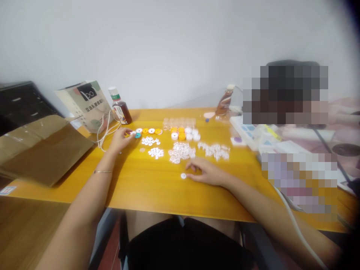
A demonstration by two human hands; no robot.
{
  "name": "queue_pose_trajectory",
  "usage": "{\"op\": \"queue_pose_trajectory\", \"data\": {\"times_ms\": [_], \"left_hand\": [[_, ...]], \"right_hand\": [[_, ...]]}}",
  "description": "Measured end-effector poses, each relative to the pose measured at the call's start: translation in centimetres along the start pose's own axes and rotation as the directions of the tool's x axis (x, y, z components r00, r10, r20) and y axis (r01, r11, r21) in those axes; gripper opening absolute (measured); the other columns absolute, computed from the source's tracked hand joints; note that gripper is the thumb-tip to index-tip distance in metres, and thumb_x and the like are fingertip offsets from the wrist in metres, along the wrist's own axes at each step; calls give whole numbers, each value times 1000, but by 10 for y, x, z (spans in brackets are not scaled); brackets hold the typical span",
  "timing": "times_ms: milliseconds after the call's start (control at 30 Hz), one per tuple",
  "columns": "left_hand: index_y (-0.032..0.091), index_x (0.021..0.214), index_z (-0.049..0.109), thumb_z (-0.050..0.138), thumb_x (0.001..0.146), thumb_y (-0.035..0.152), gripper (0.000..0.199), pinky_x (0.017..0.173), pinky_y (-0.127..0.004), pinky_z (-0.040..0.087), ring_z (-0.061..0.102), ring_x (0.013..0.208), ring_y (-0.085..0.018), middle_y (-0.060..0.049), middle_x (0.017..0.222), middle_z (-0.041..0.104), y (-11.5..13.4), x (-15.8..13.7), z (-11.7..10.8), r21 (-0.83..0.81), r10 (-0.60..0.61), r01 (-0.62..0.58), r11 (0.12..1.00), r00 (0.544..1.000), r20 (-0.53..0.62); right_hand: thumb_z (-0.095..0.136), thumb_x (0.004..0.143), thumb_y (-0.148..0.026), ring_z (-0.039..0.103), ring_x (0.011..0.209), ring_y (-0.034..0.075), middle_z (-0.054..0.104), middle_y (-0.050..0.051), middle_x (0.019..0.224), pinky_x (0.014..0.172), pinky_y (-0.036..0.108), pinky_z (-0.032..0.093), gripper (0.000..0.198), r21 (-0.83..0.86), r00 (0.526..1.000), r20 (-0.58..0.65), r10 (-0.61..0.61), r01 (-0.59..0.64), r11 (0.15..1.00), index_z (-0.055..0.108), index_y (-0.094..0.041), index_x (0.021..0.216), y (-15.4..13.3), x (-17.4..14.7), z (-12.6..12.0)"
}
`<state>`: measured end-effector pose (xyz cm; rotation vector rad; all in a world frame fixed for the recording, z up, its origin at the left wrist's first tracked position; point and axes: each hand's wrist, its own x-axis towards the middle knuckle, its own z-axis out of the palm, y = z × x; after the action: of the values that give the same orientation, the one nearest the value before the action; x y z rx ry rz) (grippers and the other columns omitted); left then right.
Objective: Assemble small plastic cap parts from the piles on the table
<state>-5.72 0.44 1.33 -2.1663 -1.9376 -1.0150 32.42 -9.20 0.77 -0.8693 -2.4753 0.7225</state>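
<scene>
My left hand (123, 139) reaches to the left end of a row of round discs, fingers pinched on a small white piece (132, 133). A teal disc (137, 135) lies right at its fingertips. Beside it run white and orange discs (145, 131), each with a centre hole. My right hand (204, 171) rests on the table, fingers curved and apart. Its thumb tip is close to a single white round piece (183, 176); whether they touch I cannot tell. Two small heaps of white round pieces (155, 152) lie between the hands, near piles of clear-white plastic parts (182, 152).
Orange and white round cases (182, 136) stand behind the piles, with clear ones (180, 123) beyond. A dark bottle (121, 107), a paper bag (87, 105) and a cardboard box (42, 146) are left. Another bottle (225, 100), a white tray (244, 131) and a blurred-out person are right.
</scene>
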Motion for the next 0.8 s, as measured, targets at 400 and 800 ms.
{"op": "queue_pose_trajectory", "data": {"times_ms": [400,800], "left_hand": [[15,86,61,59,67,49,39,82,-34,39,50,85,-21,-7,82,56,-7,0,28,80,-73,71,994,997,18],[20,96,57,62,72,38,31,71,-28,42,52,78,-15,-4,87,58,101,-37,9,-396,394,-306,866,905,161]], "right_hand": [[54,79,-26,46,67,13,50,0,73,63,25,39,10,0,1000,5,-1,1,1000,55,-20,86,2,0,0],[52,79,-24,47,67,13,50,0,72,63,26,39,9,-2,1000,2,3,-3,1000,55,-19,87,2,0,1]]}}
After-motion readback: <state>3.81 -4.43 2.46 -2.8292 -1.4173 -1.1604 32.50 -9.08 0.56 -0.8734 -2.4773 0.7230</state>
